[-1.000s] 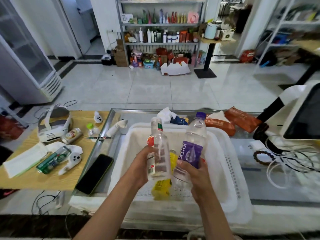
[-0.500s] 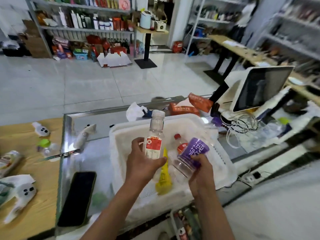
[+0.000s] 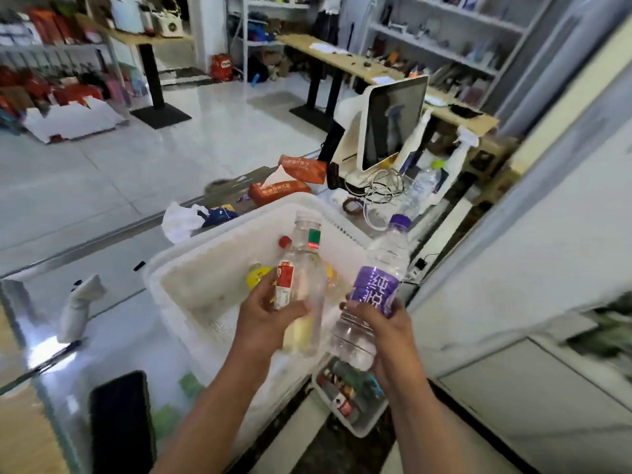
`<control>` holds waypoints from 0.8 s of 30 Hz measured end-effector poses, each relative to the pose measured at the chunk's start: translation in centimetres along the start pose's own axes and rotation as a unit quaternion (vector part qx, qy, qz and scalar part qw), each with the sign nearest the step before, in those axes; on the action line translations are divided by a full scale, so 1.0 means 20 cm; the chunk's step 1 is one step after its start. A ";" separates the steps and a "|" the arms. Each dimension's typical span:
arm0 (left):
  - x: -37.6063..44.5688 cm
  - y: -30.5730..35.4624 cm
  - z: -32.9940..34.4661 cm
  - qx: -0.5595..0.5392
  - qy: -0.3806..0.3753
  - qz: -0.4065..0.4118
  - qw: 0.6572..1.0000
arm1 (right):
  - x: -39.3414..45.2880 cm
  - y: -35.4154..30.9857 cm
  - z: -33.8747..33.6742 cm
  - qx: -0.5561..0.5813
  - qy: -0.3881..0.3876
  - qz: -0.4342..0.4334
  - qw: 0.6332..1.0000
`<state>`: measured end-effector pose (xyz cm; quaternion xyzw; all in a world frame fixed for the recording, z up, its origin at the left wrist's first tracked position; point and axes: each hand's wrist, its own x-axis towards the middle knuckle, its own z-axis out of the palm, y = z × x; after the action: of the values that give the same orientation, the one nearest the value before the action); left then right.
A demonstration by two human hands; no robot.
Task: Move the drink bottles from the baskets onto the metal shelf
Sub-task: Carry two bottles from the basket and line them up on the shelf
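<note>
My left hand (image 3: pixel 265 318) grips a clear bottle with a red and white label (image 3: pixel 302 282), held upright above the white basket (image 3: pixel 205 265). My right hand (image 3: pixel 383 323) grips a clear water bottle with a purple label and purple cap (image 3: pixel 379 285), tilted slightly right, over the basket's right corner. Inside the basket lie a red-capped bottle (image 3: pixel 284 241) and yellow bottles (image 3: pixel 256 275), partly hidden behind my hands. Metal shelves (image 3: pixel 444 32) stand at the far back right.
A black phone (image 3: pixel 119 422) lies on the glass counter at the lower left. Orange tissue packs (image 3: pixel 280 189), a white screen on a stand (image 3: pixel 390 124) and tangled cables sit behind the basket. A small white tray of packets (image 3: pixel 349 398) sits below the counter edge.
The view has swung further right. The purple-label bottle has come back upright from a tipped-down pose, and both bottles have lifted a little over the basket.
</note>
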<state>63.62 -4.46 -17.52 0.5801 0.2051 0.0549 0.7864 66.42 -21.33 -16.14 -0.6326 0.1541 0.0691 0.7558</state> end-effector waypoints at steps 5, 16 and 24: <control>-0.11 -0.04 0.26 -0.123 -0.139 -0.127 0.974 | -0.20 -0.05 -0.27 0.061 0.065 -0.001 0.996; -0.76 -0.18 0.75 0.035 -0.378 -0.155 0.912 | -0.87 -0.11 -0.96 0.023 0.190 -0.107 0.976; -1.37 -0.33 1.06 -0.076 -0.398 -0.256 0.878 | -1.42 -0.07 -1.39 0.071 0.329 -0.152 0.930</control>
<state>45.95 -34.37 -11.38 0.4184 0.0115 -0.3686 0.8300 36.11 -46.25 -9.94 -0.5806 0.3006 -0.2691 0.7072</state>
